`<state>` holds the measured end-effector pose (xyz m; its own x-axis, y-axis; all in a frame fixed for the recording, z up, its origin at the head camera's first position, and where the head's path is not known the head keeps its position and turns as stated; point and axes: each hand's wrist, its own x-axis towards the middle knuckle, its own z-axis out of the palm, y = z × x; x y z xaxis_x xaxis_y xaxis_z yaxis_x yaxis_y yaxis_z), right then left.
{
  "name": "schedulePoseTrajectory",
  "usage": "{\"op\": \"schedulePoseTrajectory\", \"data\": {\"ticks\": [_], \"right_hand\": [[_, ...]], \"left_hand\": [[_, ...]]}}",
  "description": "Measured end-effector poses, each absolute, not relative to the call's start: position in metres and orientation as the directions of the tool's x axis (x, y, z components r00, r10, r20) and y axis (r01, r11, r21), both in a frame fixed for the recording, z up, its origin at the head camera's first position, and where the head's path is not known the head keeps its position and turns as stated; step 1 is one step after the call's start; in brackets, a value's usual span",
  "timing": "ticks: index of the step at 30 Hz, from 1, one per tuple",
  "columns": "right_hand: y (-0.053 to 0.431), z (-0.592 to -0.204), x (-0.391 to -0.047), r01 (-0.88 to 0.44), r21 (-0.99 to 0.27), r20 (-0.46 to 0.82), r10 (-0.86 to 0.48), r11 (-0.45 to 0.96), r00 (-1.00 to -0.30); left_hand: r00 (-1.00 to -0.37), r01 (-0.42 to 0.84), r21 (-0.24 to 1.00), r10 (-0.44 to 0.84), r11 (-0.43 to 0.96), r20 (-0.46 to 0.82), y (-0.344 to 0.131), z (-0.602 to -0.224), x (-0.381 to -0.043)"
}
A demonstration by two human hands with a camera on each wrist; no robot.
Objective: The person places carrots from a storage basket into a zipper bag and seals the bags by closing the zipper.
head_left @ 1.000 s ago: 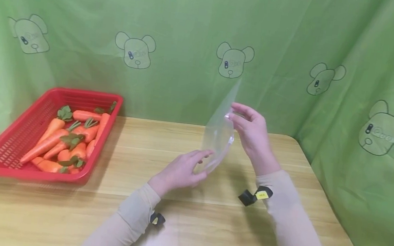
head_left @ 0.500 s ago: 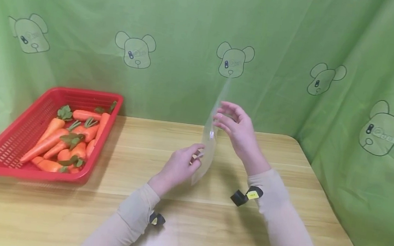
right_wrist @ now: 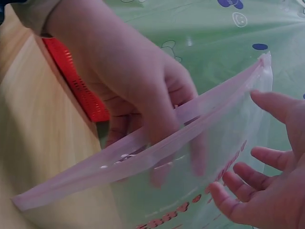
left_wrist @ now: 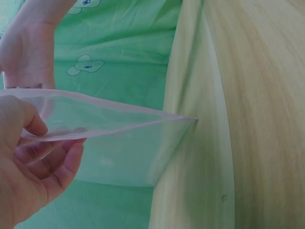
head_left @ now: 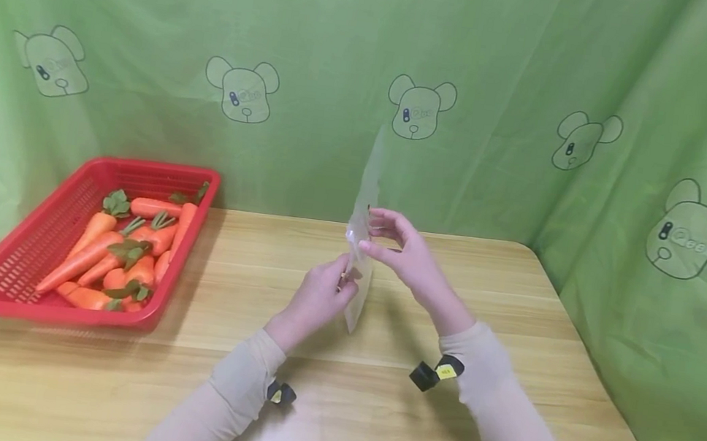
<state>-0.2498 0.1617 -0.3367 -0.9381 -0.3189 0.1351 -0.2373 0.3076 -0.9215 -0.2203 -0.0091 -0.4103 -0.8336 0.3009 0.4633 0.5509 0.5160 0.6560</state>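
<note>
A clear plastic zip bag point(head_left: 369, 186) stands on edge above the middle of the table, its mouth parted. With thumb and fingers on either side of one lip, my left hand point(head_left: 313, 300) pinches the bag's mouth; some of its fingers reach inside, seen through the film in the right wrist view. Red printing marks the bag's side point(right_wrist: 224, 138) there. My right hand point(head_left: 411, 261) is beside the bag on the right, fingers loosely spread. Its thumb lies close to the bag's corner in the right wrist view; whether it touches, I cannot tell.
A red plastic basket point(head_left: 83, 318) with several orange carrots point(head_left: 80, 260) stands at the table's left. Green curtains point(head_left: 323, 33) with printed bear heads hang behind and at the right. The wooden table point(head_left: 356, 412) spans the front.
The bag has swung left and turned nearly edge-on. My right hand has let go of the bag's edge and moved left and down. My left hand's fingers have gone into the bag's mouth.
</note>
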Motion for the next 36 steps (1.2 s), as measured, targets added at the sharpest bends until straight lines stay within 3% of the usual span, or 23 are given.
{"op": "schedulePoseTrajectory", "data": {"ticks": [11,21,29,36], "right_hand": [[0.157,-0.351,-0.243,-0.352,-0.852,0.161,-0.445,0.387,-0.881],[0.166,-0.341,-0.238,-0.358,-0.828,0.189,-0.386,0.432,-0.903],[0.174,-0.318,-0.236,-0.479,-0.699,0.309,-0.38,0.53,-0.872],[0.178,-0.295,-0.239,-0.616,-0.444,0.453,-0.431,0.65,-0.781]], "left_hand": [[-0.817,0.57,0.615,0.299,0.545,0.493,-0.008,-0.413,-0.223],[-0.823,0.565,0.636,0.301,0.526,0.482,-0.009,-0.411,-0.222],[-0.822,0.564,0.644,0.278,0.517,0.497,-0.009,-0.402,-0.219],[-0.786,0.607,0.613,0.269,0.505,0.557,-0.01,-0.393,-0.214]]}}
